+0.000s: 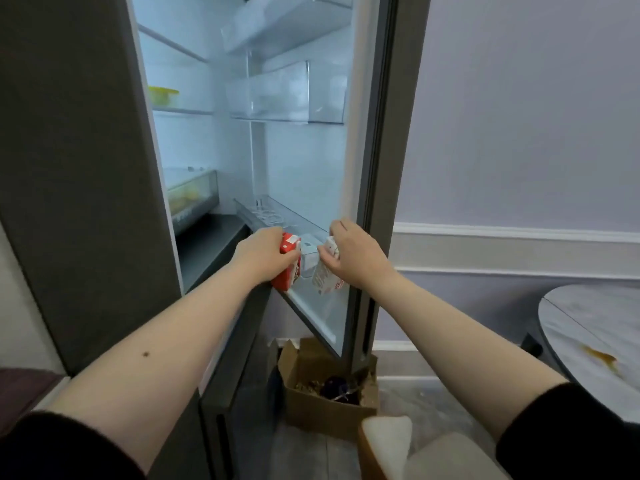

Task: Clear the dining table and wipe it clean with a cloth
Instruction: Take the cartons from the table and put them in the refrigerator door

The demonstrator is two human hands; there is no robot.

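The lowest door shelf of the open fridge door is crowded: the left hand grips a red carton, the right hand grips a white carton, and a small pale box sits wedged between them, leaving little gap there. Behind, along the same shelf, a clear rack takes up the far end. The door bins higher up look free to reach. Below the door, an open cardboard box blocks the floor. To the right, the round worktop edges close, a brown spill on it.
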